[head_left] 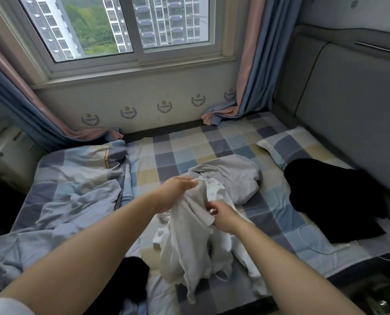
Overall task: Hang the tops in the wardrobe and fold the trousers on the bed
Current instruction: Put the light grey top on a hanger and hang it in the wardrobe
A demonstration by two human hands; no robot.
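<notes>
1. I have the left hand (pixel 178 189) up over the middle of the bed (pixel 189 146), its fingers (pixel 192 181) pinching the top edge of a white garment (pixel 189 235) and lifting it off the checked sheet.
2. The right hand (pixel 223 217) is lower and just beside it, fingers (pixel 212 211) curled onto a fold of the same cloth. Both hands are grasping it; neither is free.
3. My read: this is the sorting step, picking one piece out of the heap and finding out what it is. It hangs bunched, so I cannot tell yet whether it is a top or trousers.
4. More white cloth (pixel 241 258) lies under and beside the lifted piece, touching it. A thin strap or loop shows near the bottom.
5. Next, as I judge it, I need to shake the piece open, find a collar or waistband, and free it from the cloth beneath. If it is a top it goes to the wardrobe, which is not in view.
6. Behind the hands sits a crumpled grey garment (pixel 230 176). To the right a black garment (pixel 332 198) lies spread near the pillow (pixel 287 144). Another dark piece (pixel 135 276) lies near the bed's front edge, by my left forearm.
7. A rumpled duvet (pixel 71 189) covers the left side of the bed.
8. The room: a window (pixel 121 26) straight ahead with tower blocks outside, blue and pink curtains (pixel 253 64) either side with hems on the bed, and a padded grey headboard (pixel 348 98) on the right.
</notes>
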